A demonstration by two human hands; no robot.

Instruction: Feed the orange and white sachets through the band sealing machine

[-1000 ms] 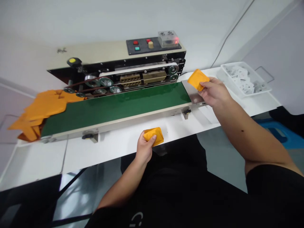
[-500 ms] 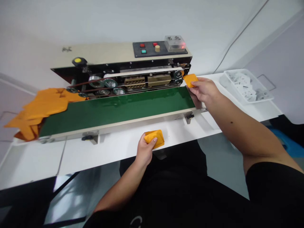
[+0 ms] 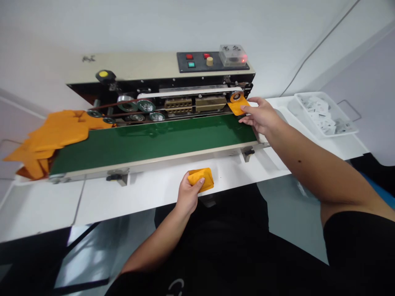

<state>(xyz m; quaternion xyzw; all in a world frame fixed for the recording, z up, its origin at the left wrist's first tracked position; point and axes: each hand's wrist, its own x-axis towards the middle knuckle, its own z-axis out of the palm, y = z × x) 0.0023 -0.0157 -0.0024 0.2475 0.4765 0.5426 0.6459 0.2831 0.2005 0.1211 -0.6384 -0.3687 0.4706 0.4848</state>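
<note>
My right hand (image 3: 262,116) pinches the near right part of a small orange pouch (image 3: 238,107). The pouch's far edge sits at the rollers on the right end of a band sealing machine (image 3: 142,68). Below it runs the green conveyor belt (image 3: 160,135). In front of the machine, over the table's near edge, my left hand (image 3: 189,193) is closed on several orange pouches (image 3: 201,179) stacked together, thumb on top. What the pouches contain cannot be seen.
Orange pouches (image 3: 58,133) lie heaped at the belt's left end. On the right, a clear plastic bin (image 3: 327,115) holds many small white packets. Red and green buttons (image 3: 191,65) and a knob sit on the machine's top. Two bracket knobs (image 3: 248,153) stick out along the conveyor's front.
My right hand has moved left, bringing the pouch from beside the machine's right end in to its rollers. The left hand keeps its stack in place. The view has shifted slightly.
</note>
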